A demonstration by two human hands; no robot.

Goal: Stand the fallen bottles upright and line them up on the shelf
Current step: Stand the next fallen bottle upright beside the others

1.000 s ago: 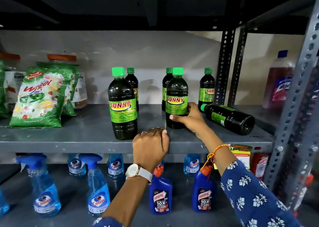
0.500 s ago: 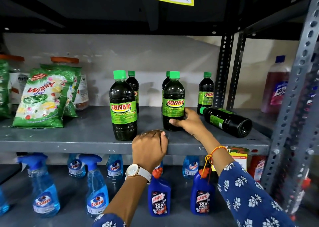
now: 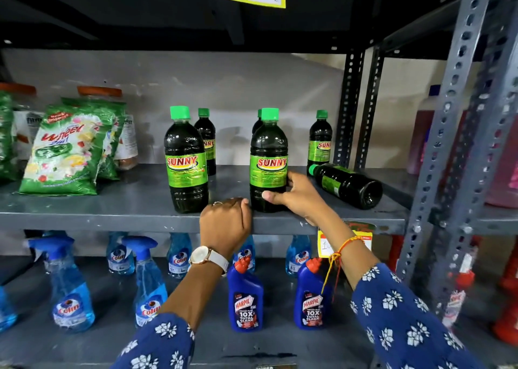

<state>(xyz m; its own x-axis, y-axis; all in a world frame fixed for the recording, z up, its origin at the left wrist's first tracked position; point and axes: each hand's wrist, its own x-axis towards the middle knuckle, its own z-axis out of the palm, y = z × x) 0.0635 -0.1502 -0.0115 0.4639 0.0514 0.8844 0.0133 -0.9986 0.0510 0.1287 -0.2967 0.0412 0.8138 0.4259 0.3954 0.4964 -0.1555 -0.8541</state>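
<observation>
Gripping held bottle (image 3: pixel 268 161) as before, right hand (image 3: pixel 297 197) nudged it shelf-edgeward

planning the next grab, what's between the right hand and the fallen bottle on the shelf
Nothing. In the head view only bare shelf separates the right hand, which grips the front upright bottle, from the fallen bottle.

shelf (image 3: pixel 112 214): two bottles front | three behind | fallen bottle (image 3: pixel 347 185) right

SUNNY bottles (image 3: pixel 268 161), Colin sprays (image 3: pixel 71 298) (blue), Harpic bottles (image 3: pixel 245 304)
</observation>
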